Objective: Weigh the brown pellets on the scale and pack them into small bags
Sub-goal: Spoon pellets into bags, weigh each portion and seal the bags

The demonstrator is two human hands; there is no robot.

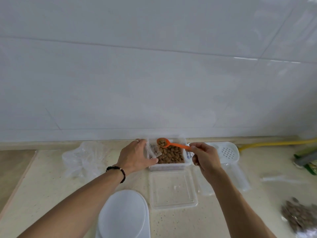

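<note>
A clear plastic container full of brown pellets stands on the counter near the wall. My right hand pinches the handle of an orange spoon, whose bowl holds a few pellets above the container's far end. My left hand grips a small clear bag at the container's left edge, with the bag's mouth over the pellets. A white oval scale lies in the near foreground.
The container's clear lid lies just in front of it. Crumpled clear bags sit to the left, a white perforated scoop to the right. A filled bag of pellets lies far right, near green packaging and a yellow hose.
</note>
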